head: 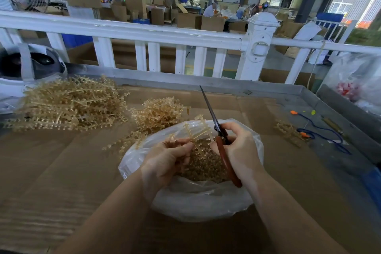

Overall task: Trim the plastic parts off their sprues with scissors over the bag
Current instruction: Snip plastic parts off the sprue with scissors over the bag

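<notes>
My left hand (167,159) pinches a tan plastic sprue (198,130) that sticks up over the open clear bag (206,202). My right hand (239,146) grips red-handled scissors (222,146), their dark blades closed and pointing up and away, just right of the sprue. Inside the bag lies a heap of small tan trimmed parts (206,167). Both hands hover above the bag's mouth.
A big pile of tan sprues (70,103) lies at the left, a smaller pile (160,111) in the middle, on brown cardboard (61,171). A few sprues (288,130), a blue cord (321,132) and orange bits lie right. A white railing (144,33) runs behind.
</notes>
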A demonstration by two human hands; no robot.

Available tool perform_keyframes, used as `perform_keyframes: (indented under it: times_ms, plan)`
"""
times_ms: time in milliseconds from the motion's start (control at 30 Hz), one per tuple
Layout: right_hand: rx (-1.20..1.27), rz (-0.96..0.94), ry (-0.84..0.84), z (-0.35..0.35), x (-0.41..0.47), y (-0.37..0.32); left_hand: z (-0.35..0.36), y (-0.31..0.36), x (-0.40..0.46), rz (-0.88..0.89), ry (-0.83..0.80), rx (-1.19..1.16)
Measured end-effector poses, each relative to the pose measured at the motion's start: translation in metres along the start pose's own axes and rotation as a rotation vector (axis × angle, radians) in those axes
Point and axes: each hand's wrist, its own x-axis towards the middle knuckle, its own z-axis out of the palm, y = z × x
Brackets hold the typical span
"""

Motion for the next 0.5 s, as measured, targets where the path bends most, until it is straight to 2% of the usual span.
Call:
perform_keyframes:
  times_ms: [300, 500]
  plan:
    - [-0.093, -0.077, -0.14, 0.003, -0.01, 0.011, 0.003, 0.009, 0.002, 0.122, 0.089, -0.129]
    - [-0.264, -0.103, -0.228, 0.001, -0.013, 0.02, 0.004, 0.013, -0.001, 0.144, 0.114, -0.19]
